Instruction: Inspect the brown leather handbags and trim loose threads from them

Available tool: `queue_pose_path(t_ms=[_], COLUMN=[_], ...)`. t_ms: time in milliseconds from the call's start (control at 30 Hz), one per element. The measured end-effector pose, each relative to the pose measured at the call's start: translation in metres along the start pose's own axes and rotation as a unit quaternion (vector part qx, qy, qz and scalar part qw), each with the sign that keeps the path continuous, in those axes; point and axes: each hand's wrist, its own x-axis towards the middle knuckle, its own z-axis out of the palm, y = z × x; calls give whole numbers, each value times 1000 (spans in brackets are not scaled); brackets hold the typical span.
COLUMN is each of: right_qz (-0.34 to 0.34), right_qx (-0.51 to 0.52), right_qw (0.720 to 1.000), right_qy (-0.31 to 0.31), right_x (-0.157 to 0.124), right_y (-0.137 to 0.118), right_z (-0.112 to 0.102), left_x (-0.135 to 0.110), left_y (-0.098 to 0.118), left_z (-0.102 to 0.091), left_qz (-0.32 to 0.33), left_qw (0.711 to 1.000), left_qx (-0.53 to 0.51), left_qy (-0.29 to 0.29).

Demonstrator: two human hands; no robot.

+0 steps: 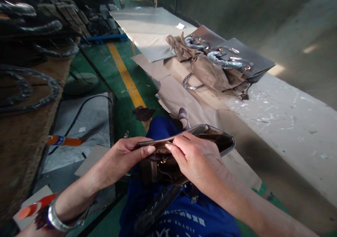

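A dark brown handbag (226, 141) lies across my lap over a blue apron (189, 219), its mouth gaping at the right end. My left hand (131, 152) pinches the bag's upper edge at the left, thumb on the near side. Further right, my right hand (195, 152) is closed on the same rim, thumb and fingers together at the edge. Below the hands hang a small gold-coloured fitting (163, 160) and a dark plastic-wrapped handle (158, 209). Much of the bag's front is hidden behind my right hand.
On the paper-covered bench (289, 131) to the right lie handbags (252, 58) with wrapped handles and brown stuffing (210, 72). At left stands a worn table (31, 135) with wrapped handles (47, 75). An orange bottle (64, 140) and a dark scrap (143, 113) are lower down.
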Motion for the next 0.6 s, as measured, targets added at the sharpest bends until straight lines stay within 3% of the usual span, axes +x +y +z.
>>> queue_pose_path(t_ms=[600], right_qz=[26], right_qx=[15], right_qw=[1000], right_qy=[-1], right_x=[2], right_y=[4], right_z=[-3], left_x=[-4], left_y=[11], left_z=[6], left_qz=[23], left_qw=[997], left_qx=[54], left_qy=[40])
